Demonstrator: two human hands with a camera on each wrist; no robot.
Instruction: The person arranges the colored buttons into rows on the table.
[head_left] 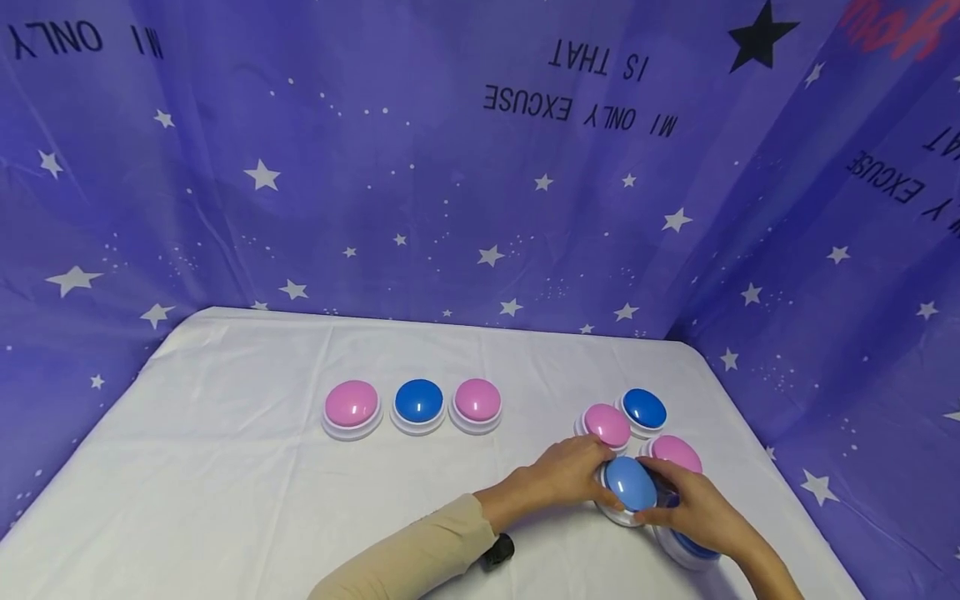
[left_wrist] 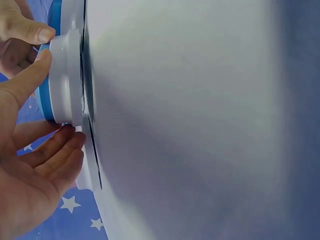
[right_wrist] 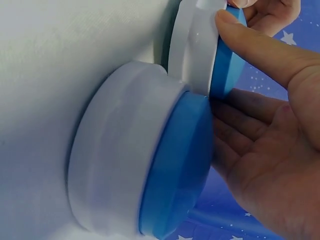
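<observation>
Two hands grip a light blue button at the right of a white-covered surface

From left to right on the surface (head_left: 262,467): a row of a pink button (head_left: 352,407), a dark blue button (head_left: 418,404) and a second pink button (head_left: 477,403). Well apart, the left hand (head_left: 576,473) curls its fingers around the near-left side of the light blue button (head_left: 630,483), thumb on the near edge. A third pink button (head_left: 606,425) and second dark blue button (head_left: 643,410) sit behind, a fourth pink button (head_left: 677,454) behind right. The right hand (head_left: 701,510) clamps the other side between thumb and fingers, partly covering a third dark blue button (head_left: 688,552). Whether the held button touches the surface, I cannot tell. It is probably light and stiff; the glossy dome may slip and press down, so the white base seems the better hold
</observation>
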